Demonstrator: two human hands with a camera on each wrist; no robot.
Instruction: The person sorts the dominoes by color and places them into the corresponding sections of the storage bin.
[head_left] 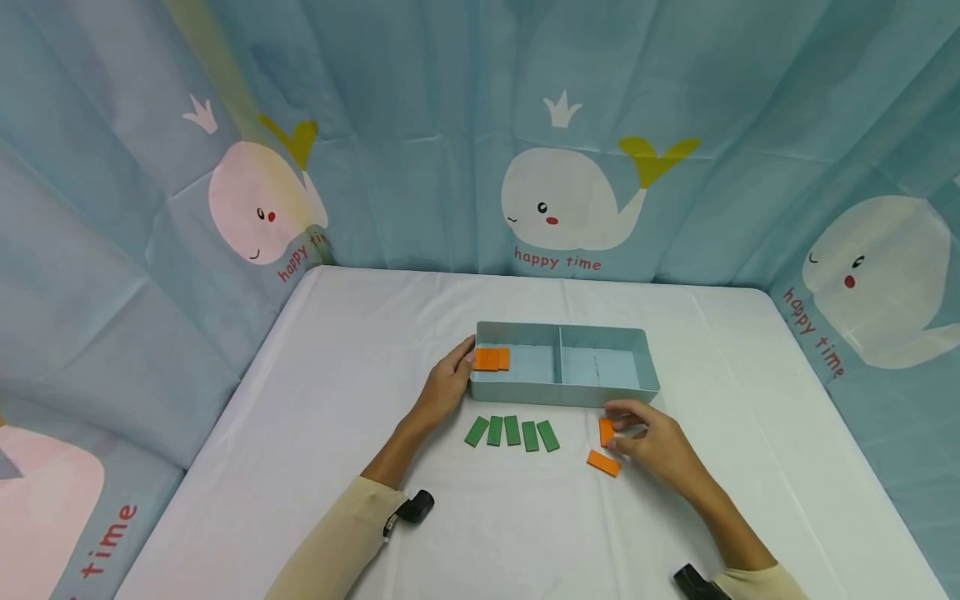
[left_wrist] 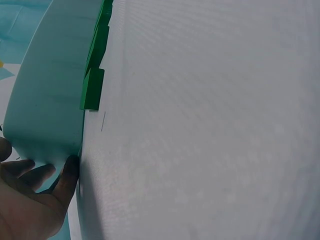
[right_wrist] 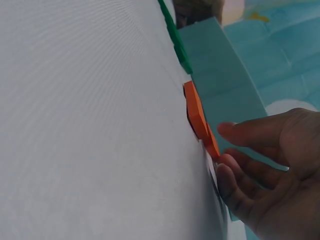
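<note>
My left hand (head_left: 444, 385) rests against the left end of a pale blue-green two-compartment box (head_left: 517, 393), with fingertips on its end wall in the left wrist view. Orange tiles (head_left: 491, 359) lie overlapping inside the left compartment, at its left side. In front of the box's right end, my right hand (head_left: 651, 442) is around an upright-lying orange tile (head_left: 606, 432), thumb and fingers apart and fingertips right at its edge. A second orange tile (head_left: 603, 463) lies slanted just nearer to me. The right wrist view shows the fingers (right_wrist: 235, 172) loosely bent beside the orange tiles (right_wrist: 196, 111).
Several green tiles (head_left: 512, 430) lie in a row on the white cloth in front of the box. The right compartment (head_left: 607, 358) shows its bare floor. A whale-printed curtain (head_left: 420, 200) surrounds the white-covered table (head_left: 360, 333) at the back and sides.
</note>
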